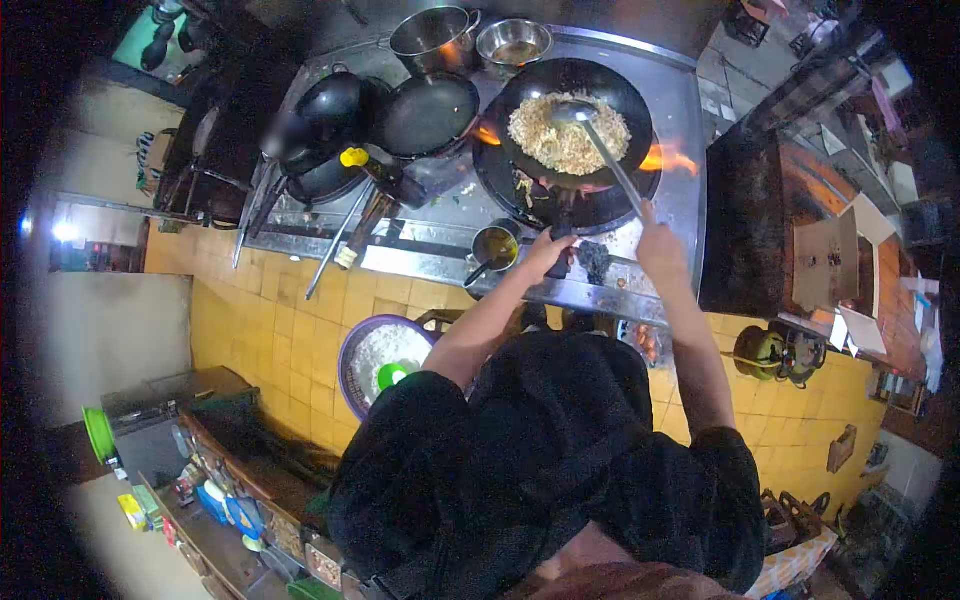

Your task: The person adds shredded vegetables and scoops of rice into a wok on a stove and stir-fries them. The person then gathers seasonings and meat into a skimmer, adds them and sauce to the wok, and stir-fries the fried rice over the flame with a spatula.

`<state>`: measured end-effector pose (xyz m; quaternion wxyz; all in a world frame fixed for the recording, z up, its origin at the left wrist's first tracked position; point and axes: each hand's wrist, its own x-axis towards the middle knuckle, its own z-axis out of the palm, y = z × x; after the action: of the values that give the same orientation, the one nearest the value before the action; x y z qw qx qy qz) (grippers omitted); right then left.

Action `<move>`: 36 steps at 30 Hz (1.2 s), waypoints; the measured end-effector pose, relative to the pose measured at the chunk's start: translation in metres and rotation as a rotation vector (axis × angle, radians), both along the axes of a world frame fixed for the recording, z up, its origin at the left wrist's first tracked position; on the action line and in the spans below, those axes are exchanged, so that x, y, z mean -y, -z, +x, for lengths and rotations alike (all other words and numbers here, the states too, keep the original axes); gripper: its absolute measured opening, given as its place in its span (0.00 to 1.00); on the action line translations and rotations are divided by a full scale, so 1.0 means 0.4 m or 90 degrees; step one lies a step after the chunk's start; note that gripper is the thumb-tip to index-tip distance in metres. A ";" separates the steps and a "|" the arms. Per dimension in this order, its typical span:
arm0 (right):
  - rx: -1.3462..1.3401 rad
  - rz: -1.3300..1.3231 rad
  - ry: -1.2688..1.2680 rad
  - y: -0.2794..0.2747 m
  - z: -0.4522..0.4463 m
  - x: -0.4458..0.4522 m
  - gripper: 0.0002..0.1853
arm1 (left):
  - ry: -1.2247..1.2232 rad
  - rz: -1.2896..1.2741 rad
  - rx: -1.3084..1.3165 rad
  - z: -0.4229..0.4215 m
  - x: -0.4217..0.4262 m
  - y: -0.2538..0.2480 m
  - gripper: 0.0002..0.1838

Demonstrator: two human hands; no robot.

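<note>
A black wok [635,100] sits tilted over a lit burner with flames at both sides. Inside it lies a heap of fried rice [545,140]. My left hand [548,255] is closed around the wok's dark handle at the front of the stove. My right hand [662,245] grips the end of a long metal ladle [615,168], whose bowl rests on the rice. Close to my left hand is a small saucepan [495,248] with yellowish liquid in it.
Flames [668,158] flare right of the wok. Left on the steel stove are black pans [430,115] and a yellow-capped bottle [354,157]. A steel pot [435,35] and bowl [515,40] stand behind. A purple basket [346,365] of white rice is below left.
</note>
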<state>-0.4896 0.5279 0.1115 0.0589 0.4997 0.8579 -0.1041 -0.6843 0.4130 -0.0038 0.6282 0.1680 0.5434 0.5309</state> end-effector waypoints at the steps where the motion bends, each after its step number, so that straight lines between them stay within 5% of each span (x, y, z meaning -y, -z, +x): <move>1: 0.003 0.002 -0.002 -0.020 0.020 -0.012 0.31 | -0.002 0.002 0.003 -0.001 0.000 0.002 0.11; 5: -0.125 0.002 0.119 -0.009 0.065 0.031 0.24 | -0.017 -0.013 0.037 -0.002 0.001 0.004 0.10; 8: -0.391 -0.365 0.176 0.044 -0.047 0.131 0.22 | -0.001 -0.027 0.065 -0.013 -0.006 0.031 0.10; 10: -0.421 -0.579 0.188 0.084 -0.077 0.073 0.22 | 0.048 -0.014 0.054 -0.018 -0.004 0.011 0.10; 11: -0.467 -0.570 0.165 0.072 -0.051 0.025 0.23 | 0.022 -0.008 0.077 -0.017 -0.001 0.011 0.10; 15: -0.252 -0.035 -0.144 -0.150 0.062 0.022 0.23 | 0.025 -0.013 0.089 -0.024 -0.005 0.025 0.09; 18: -0.118 -0.077 -0.078 -0.254 0.102 0.087 0.22 | 0.012 0.001 0.098 -0.019 -0.003 -0.002 0.09; 24: -0.079 -0.094 -0.019 0.031 -0.043 0.089 0.20 | 0.042 -0.037 0.074 -0.038 -0.031 0.012 0.06; 25: -0.076 -0.099 -0.019 0.006 -0.026 0.087 0.20 | 0.112 -0.122 0.169 -0.054 -0.035 0.043 0.07; 29: -0.107 -0.148 -0.138 -0.221 0.113 0.019 0.19 | -0.147 -0.077 0.085 0.087 -0.017 -0.173 0.10; 30: -0.069 -0.160 -0.092 -0.290 0.117 0.037 0.19 | -0.185 -0.104 0.262 0.127 -0.008 -0.270 0.09; 31: -0.031 -0.169 -0.046 -0.343 0.120 0.057 0.20 | -0.141 -0.023 0.445 0.135 0.009 -0.391 0.09; 33: -0.049 -0.179 -0.072 -0.377 0.127 0.071 0.20 | -0.001 -0.047 0.417 0.136 0.052 -0.490 0.10; 36: -0.104 -0.173 -0.135 -0.304 0.172 0.090 0.21 | 0.027 -0.101 0.264 0.069 0.025 -0.318 0.11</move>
<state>-0.4209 0.4919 0.2332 0.0662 0.3836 0.8859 -0.2523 -0.6568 0.4032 0.1233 0.7489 0.0171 0.4390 0.4961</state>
